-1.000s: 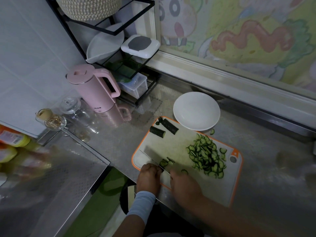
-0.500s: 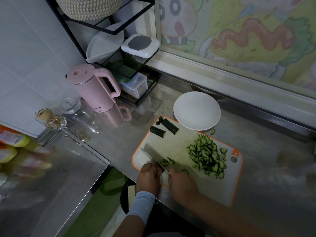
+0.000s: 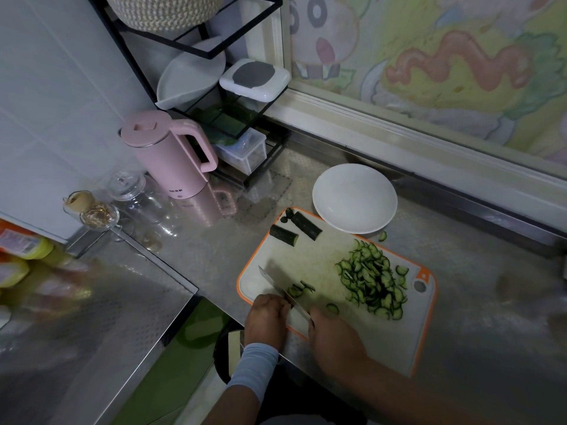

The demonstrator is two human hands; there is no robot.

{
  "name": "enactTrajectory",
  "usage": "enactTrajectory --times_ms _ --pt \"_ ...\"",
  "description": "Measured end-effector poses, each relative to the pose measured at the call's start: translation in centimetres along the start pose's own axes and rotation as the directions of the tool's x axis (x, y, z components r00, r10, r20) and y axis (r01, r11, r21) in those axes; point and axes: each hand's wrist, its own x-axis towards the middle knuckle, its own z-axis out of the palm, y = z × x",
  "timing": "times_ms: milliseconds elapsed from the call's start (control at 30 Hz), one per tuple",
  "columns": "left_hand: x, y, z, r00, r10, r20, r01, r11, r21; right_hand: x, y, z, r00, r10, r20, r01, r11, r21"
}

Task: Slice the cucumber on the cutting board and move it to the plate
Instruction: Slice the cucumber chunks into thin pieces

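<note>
A white cutting board (image 3: 310, 259) with an orange rim lies on the steel counter. A heap of thin cucumber slices (image 3: 372, 279) covers its right half. Two dark uncut cucumber pieces (image 3: 283, 236) lie at its far left corner. At the near left corner my right hand (image 3: 334, 337) grips the handle of a knife (image 3: 276, 286). The blade points away from me. A few fresh slices (image 3: 300, 289) lie right of the blade. My left hand (image 3: 266, 317), fingers curled, holds down a cucumber piece left of the blade, mostly hidden. The white plate (image 3: 354, 191) stands empty behind the board.
One stray slice (image 3: 382, 236) lies on the counter between board and plate. A pink kettle (image 3: 167, 154), glass jars (image 3: 135, 194) and a black wire rack (image 3: 214, 118) with containers stand at the back left. A window sill (image 3: 429, 154) runs along the back.
Both hands stay at the board's near left corner. The knife blade has shifted only slightly beside my left fingers.
</note>
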Motion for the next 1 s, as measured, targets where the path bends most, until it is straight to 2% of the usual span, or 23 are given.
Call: enactTrajectory --times_ms 200,533,1000 --pt "-0.1 0.1 -0.2 1.0 0.004 -0.014 -0.004 1.0 -0.028 1.2 -0.8 -0.1 0.999 0.006 0.04 -0.005 0.999 -0.045" --pt "-0.1 0.0 -0.3 0.999 0.04 -0.017 -0.04 0.999 -0.011 -0.1 -0.2 -0.3 0.999 -0.012 -0.039 0.014 0.999 0.039" --pt "-0.1 0.0 -0.3 0.998 0.049 -0.032 -0.05 0.998 -0.031 1.2 -0.4 0.8 1.0 0.029 0.0 -0.029 0.998 0.059"
